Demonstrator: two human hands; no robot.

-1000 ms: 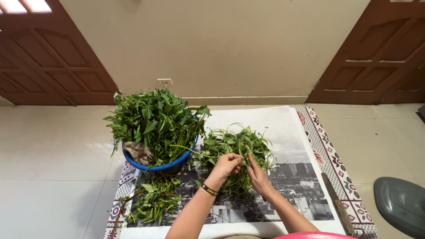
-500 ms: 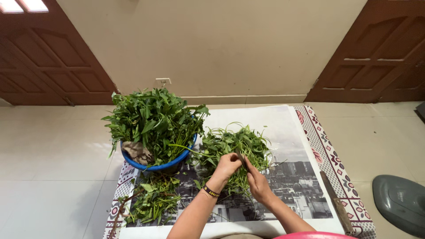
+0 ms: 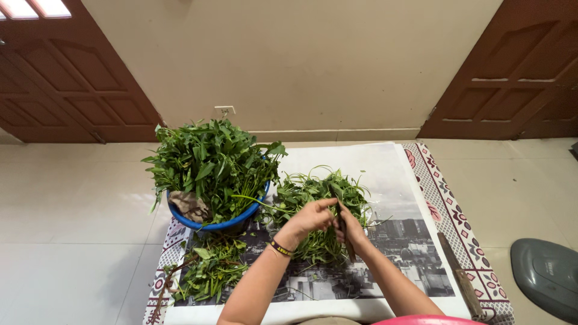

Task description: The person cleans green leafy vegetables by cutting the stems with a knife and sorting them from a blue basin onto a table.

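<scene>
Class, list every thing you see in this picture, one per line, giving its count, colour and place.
bowl: one, blue, left on the sheet, heaped with leafy greens
picked greens: one pile, green, centre, under the hands
trimmings: one pile, green, in front of the bowl
printed sheet: one, grey and white, over a patterned mat
doors: two, brown, rear corners
left hand: pinching a stem
right hand: holding a dark knife

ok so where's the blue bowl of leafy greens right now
In the head view, the round blue plastic bowl heaped with leafy greens sits left of centre, just left of the person's left hand and behind the small pile of trimmings.
</scene>
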